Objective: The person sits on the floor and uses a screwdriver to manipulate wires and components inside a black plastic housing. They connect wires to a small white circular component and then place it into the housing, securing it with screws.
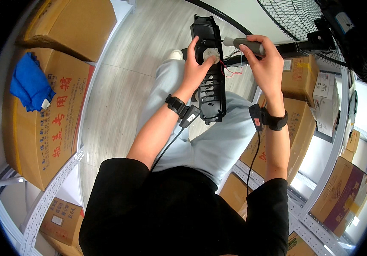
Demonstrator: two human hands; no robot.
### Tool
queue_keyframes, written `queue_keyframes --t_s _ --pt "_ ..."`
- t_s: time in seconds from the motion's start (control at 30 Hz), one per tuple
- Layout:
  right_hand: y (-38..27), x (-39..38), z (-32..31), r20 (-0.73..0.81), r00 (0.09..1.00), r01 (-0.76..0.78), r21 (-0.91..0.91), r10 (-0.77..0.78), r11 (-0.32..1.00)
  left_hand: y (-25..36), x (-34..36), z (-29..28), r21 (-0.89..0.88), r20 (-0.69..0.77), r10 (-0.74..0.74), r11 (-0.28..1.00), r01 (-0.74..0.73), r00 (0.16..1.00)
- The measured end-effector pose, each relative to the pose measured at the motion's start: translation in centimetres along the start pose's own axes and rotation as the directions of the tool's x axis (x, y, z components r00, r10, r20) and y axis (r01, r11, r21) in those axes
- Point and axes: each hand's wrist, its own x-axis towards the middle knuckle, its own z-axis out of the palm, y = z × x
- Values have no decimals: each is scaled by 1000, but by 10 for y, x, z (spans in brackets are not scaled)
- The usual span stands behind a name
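Note:
A long black plastic housing [211, 102] is held upright above my knees. My left hand [196, 70] grips its left edge, fingers along the side. The left thumb presses on a round pale motor-like part [210, 53] seated in the housing. From there, thin red wires [233, 73] and pale wires loop out to the right. My right hand [269, 64] is closed around the grey handle of a screwdriver [239, 42]. The screwdriver lies roughly level, its dark tip pointing left at the housing's right edge; whether the tip touches is unclear.
A black fan [311, 25] with a wire guard and pole stands at the upper right. Cardboard boxes [46, 115] fill the left shelf, a blue cloth [32, 83] on one. More boxes [296, 128] sit on the right shelving. Cables [251, 162] hang from both wristbands.

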Motion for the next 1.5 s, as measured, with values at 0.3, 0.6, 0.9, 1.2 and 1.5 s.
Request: queue_keyframes --t_s 0.3,0.6,0.9,1.2,1.5 --pt "2 -6 -4 -80 996 44 20 -43 999 2 0 0 -24 10 28 999 -28 1000" --pt "-3 -9 -8 -71 997 -38 7 38 999 -1 0 -1 35 4 16 999 -17 1000" --pt "-5 -12 -10 -88 996 -30 -31 27 999 -4 2 -1 72 5 67 995 -67 998" --pt "-4 -24 -25 -148 978 -128 140 149 982 3 0 1 26 -28 45 999 -44 999" --pt "-9 -40 -36 -97 949 -259 305 301 917 -13 1 -2 84 -83 20 996 -13 996"
